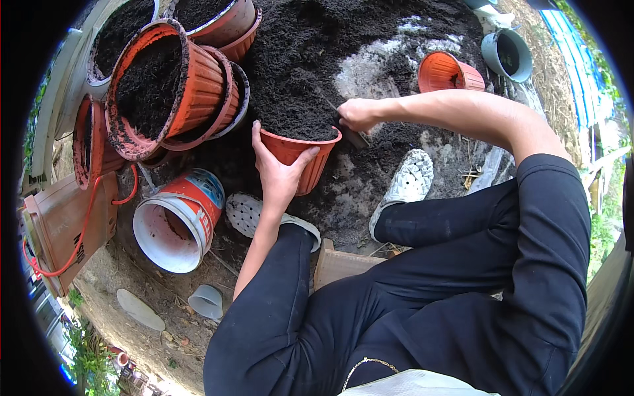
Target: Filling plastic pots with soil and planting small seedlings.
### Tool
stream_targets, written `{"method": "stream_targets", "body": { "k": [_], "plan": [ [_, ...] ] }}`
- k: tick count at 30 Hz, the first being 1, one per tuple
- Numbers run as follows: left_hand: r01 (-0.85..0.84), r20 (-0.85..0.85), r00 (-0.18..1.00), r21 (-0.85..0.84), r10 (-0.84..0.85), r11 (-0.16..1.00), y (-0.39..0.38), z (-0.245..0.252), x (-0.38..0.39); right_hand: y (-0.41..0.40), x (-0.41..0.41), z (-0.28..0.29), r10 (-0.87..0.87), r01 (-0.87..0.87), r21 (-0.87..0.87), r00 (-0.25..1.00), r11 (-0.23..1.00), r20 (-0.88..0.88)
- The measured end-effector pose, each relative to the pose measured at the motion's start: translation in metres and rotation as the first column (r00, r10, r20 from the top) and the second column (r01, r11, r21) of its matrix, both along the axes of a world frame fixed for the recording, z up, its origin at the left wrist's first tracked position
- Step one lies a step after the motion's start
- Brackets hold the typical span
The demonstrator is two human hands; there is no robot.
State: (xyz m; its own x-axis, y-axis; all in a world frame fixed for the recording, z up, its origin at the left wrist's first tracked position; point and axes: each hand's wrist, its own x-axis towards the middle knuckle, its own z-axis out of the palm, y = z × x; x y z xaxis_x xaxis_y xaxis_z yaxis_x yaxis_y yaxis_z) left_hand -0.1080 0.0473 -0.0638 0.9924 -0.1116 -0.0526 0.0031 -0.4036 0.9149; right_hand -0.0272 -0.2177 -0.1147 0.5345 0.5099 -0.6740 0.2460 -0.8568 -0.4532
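An orange ribbed plastic flower pot (313, 168) leans towards a heap of dark soil (297, 64), its rim against the heap and soil at its mouth. My left hand (281, 171) grips the pot from the near side, thumb and fingers spread around its wall. Right of the pot, my right hand (357, 116) is closed on a small hand tool (355, 138). Its flat end points down towards the ground and a thin part lies over the soil; its exact kind cannot be told.
Soil-filled orange pots (203, 94) are stacked at the left. Below them lie a white-and-red plastic bucket (171, 232) and a small grey cup (206, 302). Another orange pot (470, 76) and a grey-green pot (522, 57) lie at the upper right. A wooden stool (342, 267) shows beneath me.
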Motion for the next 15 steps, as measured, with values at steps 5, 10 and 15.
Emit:
{"method": "stream_targets", "body": {
  "k": [5, 10, 15],
  "plan": [
    [0.018, 0.05, 0.999, -0.025, -0.017, 1.0, -0.005, -0.002, 0.003, -0.027, -0.01, 0.003, 0.113, -0.141, 0.066, 0.94, 0.988, 0.321],
    [0.035, 0.195, 0.98, 0.044, -0.043, 0.998, -0.002, -0.004, 0.004, -0.033, -0.015, 0.017, 0.163, -0.213, 0.102, 0.917, 0.972, 0.364],
    [0.042, 0.137, 0.99, 0.009, -0.043, 0.999, -0.004, 0.005, 0.005, -0.044, -0.033, 0.025, 0.339, -0.413, -0.022, 0.716, 0.911, 0.61]
  ]
}}
